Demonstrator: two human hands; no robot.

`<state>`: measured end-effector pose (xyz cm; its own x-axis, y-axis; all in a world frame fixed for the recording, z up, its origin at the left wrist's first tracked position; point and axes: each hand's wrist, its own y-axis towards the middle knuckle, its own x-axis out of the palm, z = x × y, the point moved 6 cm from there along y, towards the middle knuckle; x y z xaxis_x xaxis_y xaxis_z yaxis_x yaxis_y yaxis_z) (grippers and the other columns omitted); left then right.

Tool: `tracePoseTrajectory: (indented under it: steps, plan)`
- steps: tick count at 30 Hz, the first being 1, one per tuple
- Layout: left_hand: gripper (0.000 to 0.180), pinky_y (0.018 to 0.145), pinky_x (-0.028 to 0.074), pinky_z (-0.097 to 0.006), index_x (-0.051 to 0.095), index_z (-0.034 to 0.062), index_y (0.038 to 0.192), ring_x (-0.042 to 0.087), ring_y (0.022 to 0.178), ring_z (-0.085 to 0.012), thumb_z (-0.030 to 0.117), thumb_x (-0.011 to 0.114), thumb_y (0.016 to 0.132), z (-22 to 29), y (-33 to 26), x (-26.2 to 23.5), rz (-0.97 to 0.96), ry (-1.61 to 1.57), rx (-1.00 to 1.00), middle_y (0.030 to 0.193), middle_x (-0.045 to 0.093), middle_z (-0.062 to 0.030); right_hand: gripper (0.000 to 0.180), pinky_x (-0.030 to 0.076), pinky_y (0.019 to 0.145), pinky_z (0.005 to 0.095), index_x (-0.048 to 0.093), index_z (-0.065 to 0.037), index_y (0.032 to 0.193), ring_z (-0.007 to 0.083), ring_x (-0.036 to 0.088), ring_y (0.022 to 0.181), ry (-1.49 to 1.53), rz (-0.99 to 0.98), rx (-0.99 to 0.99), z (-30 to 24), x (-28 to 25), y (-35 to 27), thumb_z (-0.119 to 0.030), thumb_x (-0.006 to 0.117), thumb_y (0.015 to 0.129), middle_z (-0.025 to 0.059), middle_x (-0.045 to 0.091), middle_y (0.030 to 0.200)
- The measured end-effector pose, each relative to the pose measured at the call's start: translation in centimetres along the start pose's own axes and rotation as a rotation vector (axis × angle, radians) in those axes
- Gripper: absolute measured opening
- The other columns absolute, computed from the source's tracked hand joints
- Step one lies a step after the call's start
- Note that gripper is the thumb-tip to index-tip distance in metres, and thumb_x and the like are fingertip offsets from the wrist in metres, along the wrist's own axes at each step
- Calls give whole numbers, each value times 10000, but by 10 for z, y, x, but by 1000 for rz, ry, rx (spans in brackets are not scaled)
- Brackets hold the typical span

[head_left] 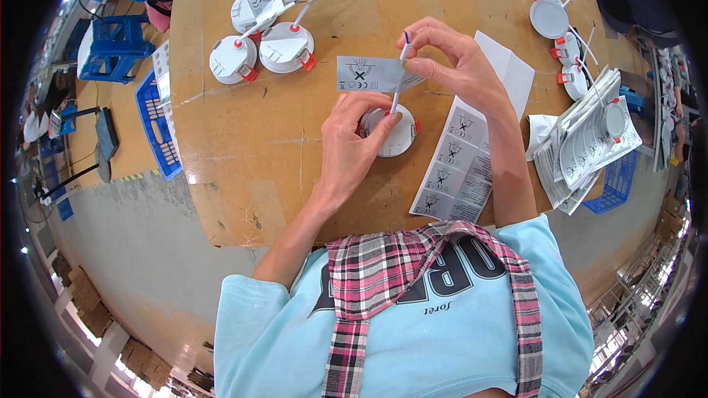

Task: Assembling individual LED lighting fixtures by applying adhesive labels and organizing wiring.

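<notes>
A round white downlight (pixel 399 140) lies on the table in front of me, with red clips at its rim. My left hand (pixel 346 136) is closed on it, thumb and fingers at the base of its cable. The white cable (pixel 397 97) stands up from the light, its thin wire ends at the top. A silver-grey printed label (pixel 359 74) sticks out to the left across the cable. My right hand (pixel 453 59) pinches the label's right part beside the cable; the fingers partly hide it. Under my right forearm lies a sheet of labels (pixel 461 155).
Several finished-looking downlights (pixel 286 48) with cables and labels sit at the far left. More downlights (pixel 549 18) lie at the right edge, near a stack of label sheets (pixel 571 147). A blue basket (pixel 153 125) and blue stool (pixel 118 48) stand beyond the left edge.
</notes>
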<state>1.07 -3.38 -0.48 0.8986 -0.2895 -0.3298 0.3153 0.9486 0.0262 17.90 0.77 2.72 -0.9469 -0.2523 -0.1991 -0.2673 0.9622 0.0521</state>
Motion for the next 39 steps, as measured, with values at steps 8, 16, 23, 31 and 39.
tracePoseTrajectory:
  steps: [8, 16, 23, 31, 39]
  plan:
    - [120, 752, 427, -309, 649, 48, 834, 559, 823, -185, 84, 727, 749, 11, 4, -4, 103, 172, 171, 853, 636, -54, 198, 419, 758, 322, 698, -85, 894, 202, 496, 845, -558, 416, -130, -28, -6, -5, -205, 747, 744, 53, 545, 846]
    - [117, 860, 326, -373, 638, 95, 802, 551, 793, -202, 134, 732, 744, 27, 1, 5, 121, 335, 273, 797, 629, -15, 186, 387, 589, 300, 708, -52, 832, 156, 451, 639, -537, 373, 40, -47, 7, -8, -171, 773, 705, 31, 461, 630]
    - [125, 819, 365, -381, 640, 82, 815, 527, 757, -208, 128, 734, 745, 29, -1, 2, 224, 379, 322, 797, 603, -32, 171, 351, 547, 241, 698, -28, 849, 88, 413, 623, -238, 388, 100, -43, 2, -15, -142, 754, 734, -4, 471, 664]
    - [299, 783, 466, -332, 616, 13, 1013, 558, 973, -186, 135, 733, 766, -3, -1, 12, 43, -114, -62, 988, 637, -94, 155, 355, 517, 237, 687, -8, 879, 72, 419, 588, -258, 412, 97, -41, 4, -16, -115, 723, 774, 16, 543, 692]
    - [586, 1083, 312, -362, 360, -72, 1315, 431, 1256, -265, 6, 449, 741, -23, 41, -16, -64, -856, -85, 1318, 457, -194, 145, 399, 534, 248, 657, 18, 889, 93, 508, 588, -306, 395, 78, -43, 3, -17, -106, 679, 817, 61, 599, 674]
